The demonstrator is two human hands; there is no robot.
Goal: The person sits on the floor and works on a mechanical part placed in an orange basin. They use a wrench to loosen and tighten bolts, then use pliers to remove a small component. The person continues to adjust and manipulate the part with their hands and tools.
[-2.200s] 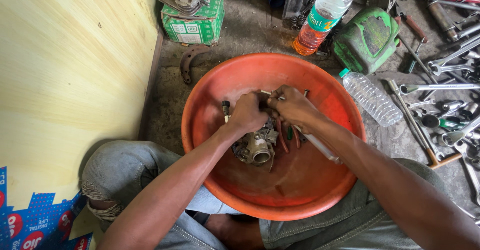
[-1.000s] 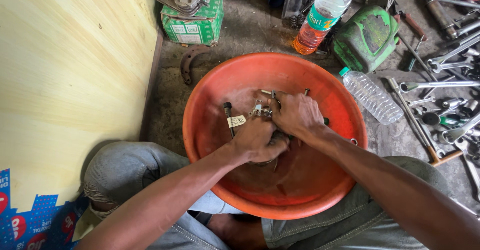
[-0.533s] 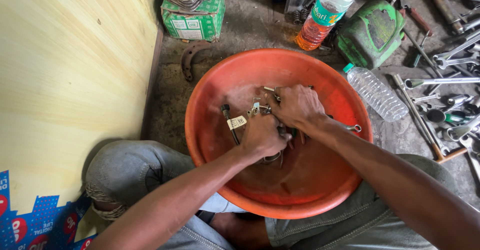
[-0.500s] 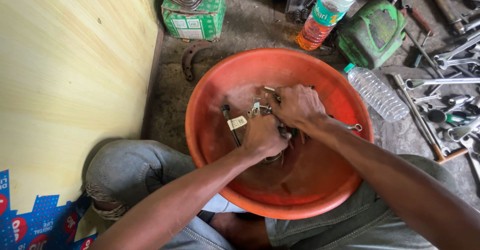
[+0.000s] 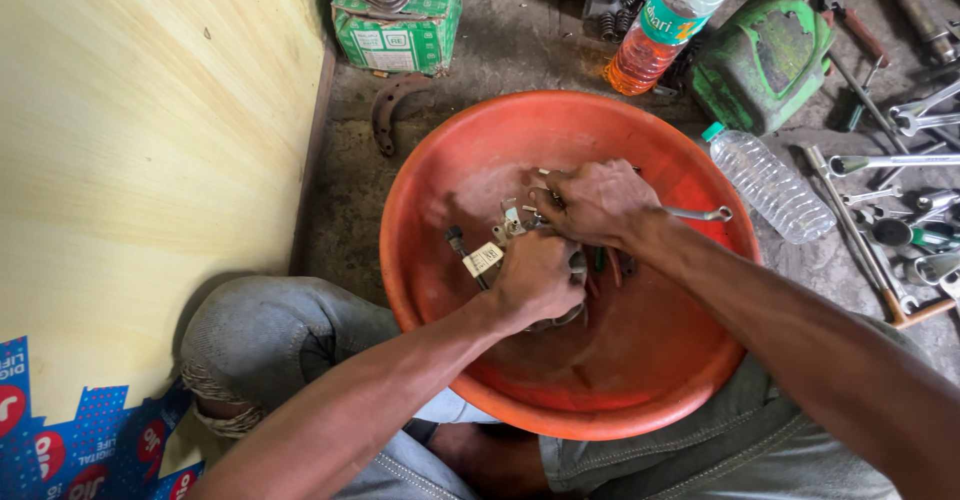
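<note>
A wide orange basin (image 5: 640, 380) rests between my knees on the floor. Inside it my left hand (image 5: 537, 277) wraps over a grey metal engine part (image 5: 512, 222) with a small paper tag (image 5: 484, 259) hanging off it. Just above, my right hand (image 5: 592, 200) pinches the top of the same part. Most of the part is hidden under both hands. A spanner (image 5: 700, 214) and a few small tools (image 5: 606, 262) lie in the basin beside my hands.
A bottle with orange liquid (image 5: 664, 28), a green plastic cover (image 5: 762, 58) and a clear bottle (image 5: 770, 182) lie beyond the basin. Spanners (image 5: 880, 165) are scattered on the right. A green box (image 5: 400, 30) stands at the back, a yellow board (image 5: 140, 140) on the left.
The part was lifted and turned earlier, then lowered. Both hands have since shifted slightly and stay closed over it in the basin.
</note>
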